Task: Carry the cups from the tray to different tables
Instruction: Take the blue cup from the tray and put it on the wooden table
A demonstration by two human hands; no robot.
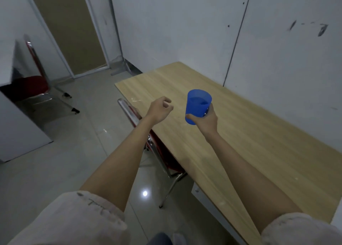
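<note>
So, nearest to me are my two forearms, pale sleeves (74, 219) pushed up to the elbows, both reaching out over the near edge of the table (249, 143). My right hand (207, 120) is wrapped around the lower half of a blue cup (198, 105) — thumb across the front near the base, fingers behind — and holds it upright, above the wooden top rather than on it. Something may be inside the cup; the plastic is too cloudy for me to tell. My left hand (160, 109) carries nothing: fingers loosely curled, half closed on air, hanging just beside the cup without touching it.

Below my left arm a red chair (140, 130) is tucked under the table's edge. The tabletop itself is bare wood as far as I see, running back to the wall (185, 32). Further off to the left stands a second red chair (35, 85), and beyond it a door (70, 34).

By my reckoning this is mid-delivery: one cup has reached a table but is not yet set down. The tray is nowhere in view, so I cannot say how many cups wait on it, or how many already sit on other tables. What is left here — lower the cup onto the wood, let go, then go for the next.
</note>
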